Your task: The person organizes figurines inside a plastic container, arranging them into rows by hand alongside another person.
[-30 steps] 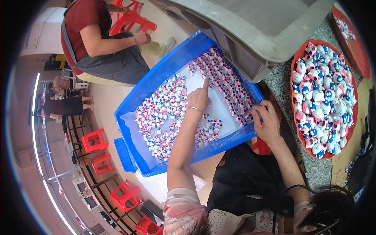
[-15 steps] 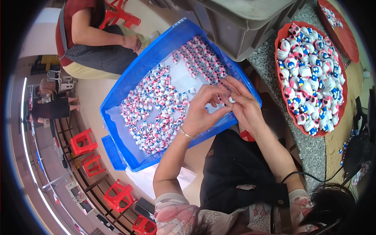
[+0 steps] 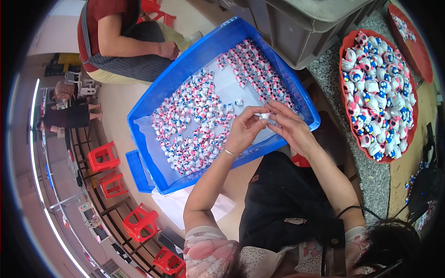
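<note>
A blue bin (image 3: 194, 55) lined with white paper holds many small white, pink and blue figurines (image 3: 190, 111), loose on the left and in tight rows (image 3: 252, 67) at the upper right. Over the bin's lower right part, my left hand (image 3: 245, 129) pinches a small white figurine (image 3: 263, 116) between thumb and fingers. My right hand (image 3: 292, 129) is beside it, its fingers curled near the same figurine; whether they grip it is unclear. A red scalloped tray (image 3: 343, 99) heaped with larger-looking figurines lies on the right.
A grey crate (image 3: 296, 28) stands behind the bin on the right. A second red tray (image 3: 419, 55) lies at the far right on the speckled counter (image 3: 375, 185). A person in an apron (image 3: 125, 46) sits beyond the bin. Red stools (image 3: 104, 157) stand at the left.
My left hand has come from pointing among the figurines to pinching one. My right hand has left the bin's edge and joined it. The view has shifted slightly.
</note>
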Tool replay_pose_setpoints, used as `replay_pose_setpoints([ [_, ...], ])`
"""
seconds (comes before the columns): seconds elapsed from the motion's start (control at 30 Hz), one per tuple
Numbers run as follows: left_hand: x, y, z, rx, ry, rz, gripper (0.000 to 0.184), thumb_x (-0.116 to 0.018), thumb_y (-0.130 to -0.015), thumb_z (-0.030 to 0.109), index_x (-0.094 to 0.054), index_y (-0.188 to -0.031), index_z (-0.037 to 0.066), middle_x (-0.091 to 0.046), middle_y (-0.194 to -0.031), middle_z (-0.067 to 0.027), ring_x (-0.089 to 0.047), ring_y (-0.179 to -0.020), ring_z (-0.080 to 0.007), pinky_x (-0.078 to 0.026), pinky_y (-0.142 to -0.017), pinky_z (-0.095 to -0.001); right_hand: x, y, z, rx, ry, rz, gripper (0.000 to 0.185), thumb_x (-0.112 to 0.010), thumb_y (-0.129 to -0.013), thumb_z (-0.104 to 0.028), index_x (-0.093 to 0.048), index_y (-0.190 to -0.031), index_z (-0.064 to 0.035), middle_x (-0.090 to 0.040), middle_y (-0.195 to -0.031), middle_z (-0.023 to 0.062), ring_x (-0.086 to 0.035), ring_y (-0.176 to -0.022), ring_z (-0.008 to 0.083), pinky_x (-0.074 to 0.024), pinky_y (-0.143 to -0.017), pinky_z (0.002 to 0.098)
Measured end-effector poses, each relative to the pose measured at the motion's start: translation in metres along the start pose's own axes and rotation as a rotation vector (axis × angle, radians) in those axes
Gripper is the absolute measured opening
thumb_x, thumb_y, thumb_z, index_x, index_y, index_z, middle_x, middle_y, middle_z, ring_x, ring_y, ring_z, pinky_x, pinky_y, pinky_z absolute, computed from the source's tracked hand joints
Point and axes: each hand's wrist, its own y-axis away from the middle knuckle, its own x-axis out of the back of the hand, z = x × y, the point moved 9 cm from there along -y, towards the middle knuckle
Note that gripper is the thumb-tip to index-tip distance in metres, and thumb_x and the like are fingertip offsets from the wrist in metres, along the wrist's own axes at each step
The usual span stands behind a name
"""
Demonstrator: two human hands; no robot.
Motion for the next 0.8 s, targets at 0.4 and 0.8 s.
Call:
replay_pose_setpoints([
  [0.4,0.098,-0.032,-0.002,-0.286,-1.246,0.174,0.026,-0.065,-0.081,0.01,-0.062,-0.105,0.002,-0.059,-0.105,-0.0149,-0.062,-0.086,-0.0295,-0.051,-0.07,-0.0341,-0.023,0.11,0.022,-0.18,0.258,-0.118,0.02,-0.051,-0.098,-0.017,-0.06,-0.111,-0.0047,-0.065,-0.087,0.0031,-0.061,-0.069,0.01,-0.0505,-0.068,0.0246],
  [0.8,0.129,-0.073,-0.073,-0.099,-1.425,-0.072,0.029,-0.067,-0.071,0.017,-0.059,-0.097,0.007,-0.061,-0.082,-0.0148,-0.061,-0.072,-0.0327,-0.049,-0.067,-0.0432,0.05,0.466,-0.049,-0.735,1.187,0.424,0.04,-0.066,-0.087,-0.026,-0.06,-0.122,-0.0074,-0.07,-0.096,0.0159,-0.068,-0.087,0.0254,-0.0523,-0.08,0.0382],
])
